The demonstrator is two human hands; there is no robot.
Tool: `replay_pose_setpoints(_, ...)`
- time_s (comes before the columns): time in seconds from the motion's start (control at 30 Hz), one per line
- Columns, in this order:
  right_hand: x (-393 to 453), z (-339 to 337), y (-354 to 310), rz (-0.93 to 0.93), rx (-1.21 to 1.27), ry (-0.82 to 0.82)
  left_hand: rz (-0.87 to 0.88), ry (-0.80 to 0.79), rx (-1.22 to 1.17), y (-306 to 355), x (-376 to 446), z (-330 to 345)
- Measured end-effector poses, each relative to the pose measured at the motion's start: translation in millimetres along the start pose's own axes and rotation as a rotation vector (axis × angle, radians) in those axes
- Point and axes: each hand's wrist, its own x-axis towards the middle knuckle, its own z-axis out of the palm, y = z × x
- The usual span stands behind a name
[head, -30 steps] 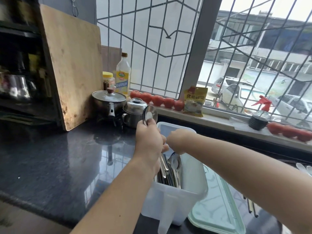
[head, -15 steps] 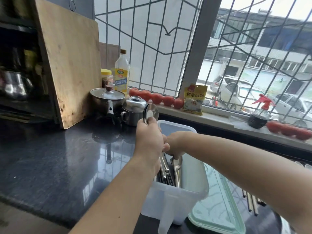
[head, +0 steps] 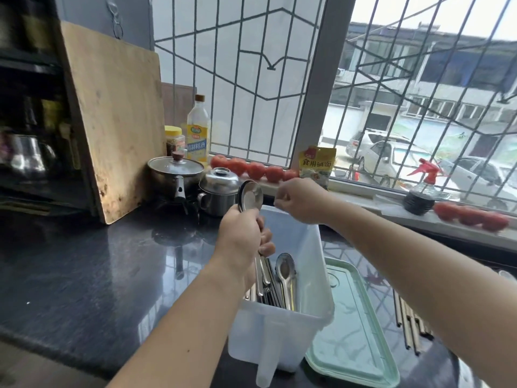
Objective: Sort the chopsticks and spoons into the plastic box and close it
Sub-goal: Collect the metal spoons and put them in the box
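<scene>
Steel spoons [head: 249,196] are gripped as a bundle in the left hand [head: 242,245], bowls up, handles down inside the plastic box [head: 305,312]. Right hand [head: 300,201] is raised over the far rim, fingers curled; nothing is seen held. One spoon [head: 285,271] is already seated. More chopsticks [head: 409,322] lie on the counter beside the green lid [head: 354,329]. Risk: the tall, light box could be tipped if the bundle is dropped off-centre, since it is not steadied.
</scene>
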Motion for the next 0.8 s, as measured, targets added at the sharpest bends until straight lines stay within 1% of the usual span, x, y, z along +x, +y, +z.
replay_pose_setpoints(0.03, -8, -11, -3, 0.033, 0.188, 0.081, -0.004, -0.027, 0.025, -1, -1, 1)
replay_pose_setpoints(0.07, -18, -21, -7, 0.06, 0.395, 0.123, -0.006, -0.058, 0.052, -1, -1, 2)
replay_pose_setpoints(0.1, -28, -28, -12, 0.075, 0.571, 0.123, -0.006, -0.09, 0.076, 0, -2, 3)
replay_pose_setpoints(0.13, -37, -34, -18, 0.068, 0.673, 0.089, -0.011, -0.116, 0.093, 0, -3, 3)
replay_pose_setpoints(0.2, -49, -37, -25, 0.024, 0.651, 0.012, -0.022, -0.16, 0.097, 2, -4, 4)
replay_pose_setpoints(0.23, -52, -37, -27, 0.011, 0.613, 0.01, -0.02, -0.174, 0.097, 2, -4, 4)
replay_pose_setpoints(0.33, -52, -33, -29, 0.045, 0.625, 0.099, 0.016, -0.142, 0.128, 1, -4, 5)
replay_pose_setpoints(0.47, -44, -35, -30, 0.106, 0.656, 0.127, 0.031, -0.098, 0.154, -1, -1, 8)
replay_pose_setpoints(0.67, -30, -48, -35, 0.108, 0.571, 0.179, -0.026, -0.113, 0.053, 3, 0, 6)
replay_pose_setpoints(0.73, -24, -54, -28, 0.15, 0.587, 0.245, -0.033, -0.087, 0.039, 2, -1, 4)
replay_pose_setpoints(0.8, -17, -59, -14, 0.253, 0.68, 0.343, -0.024, -0.007, 0.021, 2, 0, 4)
